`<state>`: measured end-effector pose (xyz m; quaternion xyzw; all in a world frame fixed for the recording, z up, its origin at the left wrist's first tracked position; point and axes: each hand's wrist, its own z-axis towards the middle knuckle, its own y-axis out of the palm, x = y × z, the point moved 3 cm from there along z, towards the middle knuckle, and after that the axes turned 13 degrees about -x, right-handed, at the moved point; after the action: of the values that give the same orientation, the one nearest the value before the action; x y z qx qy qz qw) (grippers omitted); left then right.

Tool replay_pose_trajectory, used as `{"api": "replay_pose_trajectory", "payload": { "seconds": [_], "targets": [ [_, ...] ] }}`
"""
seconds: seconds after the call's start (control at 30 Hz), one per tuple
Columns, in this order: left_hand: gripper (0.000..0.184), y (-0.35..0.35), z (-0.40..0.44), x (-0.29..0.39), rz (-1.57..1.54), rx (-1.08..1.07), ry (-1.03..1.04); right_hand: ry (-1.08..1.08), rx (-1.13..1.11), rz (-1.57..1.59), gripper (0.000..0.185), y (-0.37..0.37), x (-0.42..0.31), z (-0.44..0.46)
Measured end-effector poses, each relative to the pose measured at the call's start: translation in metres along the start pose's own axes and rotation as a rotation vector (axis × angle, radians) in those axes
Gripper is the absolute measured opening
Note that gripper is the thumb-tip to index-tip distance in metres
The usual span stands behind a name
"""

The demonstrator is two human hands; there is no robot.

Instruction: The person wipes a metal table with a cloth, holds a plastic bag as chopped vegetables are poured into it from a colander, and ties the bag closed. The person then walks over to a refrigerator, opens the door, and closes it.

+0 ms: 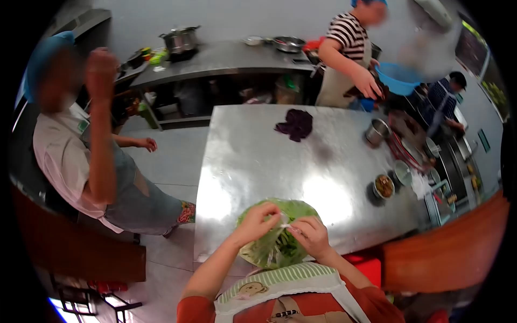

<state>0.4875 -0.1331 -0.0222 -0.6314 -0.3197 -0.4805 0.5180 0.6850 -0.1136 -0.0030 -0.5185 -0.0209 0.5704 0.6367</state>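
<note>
A clear plastic bag point(277, 250) of green vegetables stands at the near edge of the steel table point(258, 161), against my apron. The bag's neck is gathered to a white twist at the top. My left hand point(261, 220) pinches the plastic on the left of the twist, with its fingers closed. From the right, my right hand point(311, 235) grips the gathered neck between thumb and fingers. Green stems and leaves show through the plastic below both hands. A dark purple cloth-like heap point(294, 125) lies farther back on the table.
On the table's right are a metal pot point(378, 132), a bowl of food point(383, 186) and a pale bowl point(402, 172). A co-worker point(344, 59) behind the table is near a blue basin point(397, 79). Another person point(81, 156) stands at the left. A stockpot point(181, 41) sits on the back counter.
</note>
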Motion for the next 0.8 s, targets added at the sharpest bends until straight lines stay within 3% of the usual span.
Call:
{"api": "replay_pose_trajectory", "payload": {
  "seconds": [0.03,0.1,0.13,0.3,0.33,0.4,0.43,0.5,0.67,0.8],
  "targets": [
    [0.013,0.0,0.001,0.012,0.085,0.025,-0.032,0.047,0.034,-0.024,0.014,-0.009,-0.005,-0.009],
    [0.01,-0.002,-0.012,0.002,0.196,0.103,-0.059,0.077,-0.095,-0.009,0.012,-0.005,0.002,-0.014],
    [0.01,-0.004,-0.015,-0.009,0.21,0.123,-0.087,0.19,-0.159,0.02,0.011,-0.002,0.013,-0.03],
    [0.008,0.003,-0.025,-0.043,-0.091,0.086,-0.166,0.396,-0.202,0.238,0.01,0.009,0.03,-0.052],
    [0.008,0.006,-0.023,-0.04,-0.123,0.053,-0.168,0.479,-0.192,0.454,0.01,0.013,0.031,-0.052],
    [0.007,0.016,-0.015,-0.028,-0.509,0.049,-0.065,0.593,-0.16,0.802,0.007,0.018,0.029,-0.046],
    [0.007,0.02,-0.013,-0.025,-0.504,0.013,-0.066,0.609,-0.126,0.801,0.007,0.02,0.031,-0.044],
    [0.014,0.028,-0.009,-0.024,-0.741,-0.048,-0.089,0.436,-0.06,0.698,0.007,0.018,0.033,-0.037],
    [0.013,0.03,-0.01,-0.024,-0.859,-0.071,-0.116,0.446,-0.068,0.694,0.009,0.025,0.035,-0.043],
    [0.013,0.036,-0.008,-0.027,-0.904,-0.055,-0.113,0.547,0.0,1.061,0.012,0.035,0.031,-0.039]
  ]
}}
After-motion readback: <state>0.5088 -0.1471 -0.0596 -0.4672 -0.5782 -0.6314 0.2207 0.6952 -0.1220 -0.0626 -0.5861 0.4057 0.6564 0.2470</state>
